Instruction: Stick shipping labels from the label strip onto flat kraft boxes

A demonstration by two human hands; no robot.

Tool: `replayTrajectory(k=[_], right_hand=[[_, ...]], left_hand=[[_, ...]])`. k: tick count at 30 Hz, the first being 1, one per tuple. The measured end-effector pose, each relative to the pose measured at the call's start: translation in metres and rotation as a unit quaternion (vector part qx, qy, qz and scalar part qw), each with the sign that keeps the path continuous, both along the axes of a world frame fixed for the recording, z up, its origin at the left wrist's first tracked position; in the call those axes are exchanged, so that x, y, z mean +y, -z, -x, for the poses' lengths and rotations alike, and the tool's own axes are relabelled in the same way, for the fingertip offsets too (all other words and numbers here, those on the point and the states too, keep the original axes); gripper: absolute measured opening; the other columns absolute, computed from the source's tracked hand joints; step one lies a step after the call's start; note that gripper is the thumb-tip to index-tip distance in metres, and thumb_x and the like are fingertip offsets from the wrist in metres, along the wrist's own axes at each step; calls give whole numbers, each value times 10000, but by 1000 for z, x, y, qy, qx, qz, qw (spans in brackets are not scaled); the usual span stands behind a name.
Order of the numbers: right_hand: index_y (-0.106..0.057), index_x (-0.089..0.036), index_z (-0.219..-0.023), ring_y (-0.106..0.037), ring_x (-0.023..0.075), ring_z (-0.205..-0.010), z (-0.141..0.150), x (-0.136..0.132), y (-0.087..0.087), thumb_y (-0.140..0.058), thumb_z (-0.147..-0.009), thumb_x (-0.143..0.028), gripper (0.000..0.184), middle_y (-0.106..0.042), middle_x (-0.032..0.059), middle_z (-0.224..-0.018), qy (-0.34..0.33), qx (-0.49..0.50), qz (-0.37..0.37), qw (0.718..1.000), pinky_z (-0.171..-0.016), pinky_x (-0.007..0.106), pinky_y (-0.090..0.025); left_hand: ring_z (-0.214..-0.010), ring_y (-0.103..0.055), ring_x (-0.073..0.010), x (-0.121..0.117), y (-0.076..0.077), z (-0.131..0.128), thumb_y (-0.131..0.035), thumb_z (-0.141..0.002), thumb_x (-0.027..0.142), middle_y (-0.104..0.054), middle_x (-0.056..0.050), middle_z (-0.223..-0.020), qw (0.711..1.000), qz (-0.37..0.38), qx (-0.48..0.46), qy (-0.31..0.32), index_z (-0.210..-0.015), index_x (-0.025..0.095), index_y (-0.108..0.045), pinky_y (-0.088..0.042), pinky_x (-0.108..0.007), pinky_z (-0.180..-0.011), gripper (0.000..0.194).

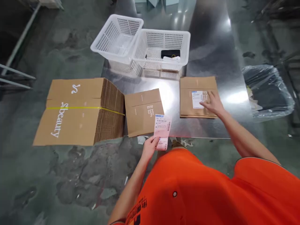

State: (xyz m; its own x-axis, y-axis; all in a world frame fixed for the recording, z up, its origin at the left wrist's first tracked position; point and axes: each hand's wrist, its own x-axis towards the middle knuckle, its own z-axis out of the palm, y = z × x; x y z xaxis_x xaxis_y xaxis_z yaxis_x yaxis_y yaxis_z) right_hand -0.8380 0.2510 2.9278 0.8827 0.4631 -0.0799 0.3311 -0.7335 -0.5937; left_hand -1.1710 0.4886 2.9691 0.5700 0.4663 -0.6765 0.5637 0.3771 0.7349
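My left hand (149, 148) pinches a strip of printed shipping labels (162, 126) at the table's front edge. The strip hangs partly over a flat folded carton (138, 116) with white lettering. On the right, my right hand (212, 104) rests with fingers spread on a small stack of flat cartons (197, 83). Its fingertips touch the right side of a white shipping label (196, 100) lying on the top carton. The hand covers part of that carton's white print.
A strapped bundle of flat cartons (75, 122) stands at the left. Two white perforated baskets (117, 40) sit farther back on the metal table (211, 59); the right one holds a black object (167, 53). A bin with a clear plastic liner (272, 93) is beyond the right edge.
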Motion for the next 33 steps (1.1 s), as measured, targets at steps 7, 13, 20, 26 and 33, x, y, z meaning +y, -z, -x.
replayTrajectory(k=[7, 13, 20, 26, 33], right_hand=[[-634, -141, -946, -554, 154, -761, 126, 152, -43, -612, -786, -481, 376, -625, 42, -851, -332, 313, -186, 870, -653, 242, -434], [-622, -141, -862, -507, 110, -668, 179, 170, -41, -511, -877, -382, 266, -601, 14, -743, -380, 259, -163, 873, -600, 208, -338], [-590, -140, -844, -518, 144, -760, 169, 213, -10, -495, -907, -258, 164, -600, 53, -826, -406, 91, -85, 905, -677, 233, -354], [-520, -230, -1268, -481, 319, -1035, 122, 277, 14, -606, -851, -465, 486, -541, 132, -1173, -368, -122, 109, 916, -865, 433, -351], [-395, -39, -1395, -330, 351, -1281, 174, 295, 20, -383, -954, -334, 531, -373, 215, -1405, -366, -100, 59, 923, -1053, 510, -248]], left_hand=[[-904, -631, -204, 3, -6, 15, -718, -669, 435, -692, -88, -996, 1000, -16, -20, 7, -1033, 131, -676, -497, -284, -779, 475], [-830, -620, -158, 29, -23, 8, -744, -639, 329, -683, -53, -905, 989, -78, -87, -95, -907, 144, -644, -476, -230, -712, 340], [-547, -478, -84, 45, 33, 23, -707, -654, 397, -536, 39, -549, 990, -104, 23, -94, -595, 152, -542, -375, -188, -526, 301], [-680, -625, -171, 37, 54, 87, -768, -604, 292, -702, -66, -733, 994, -49, 69, -69, -788, 116, -698, -511, -309, -697, 264], [-830, -651, -252, 60, 45, 127, -707, -674, 389, -721, -99, -834, 982, -114, 95, -115, -854, 124, -730, -521, -358, -764, 321]])
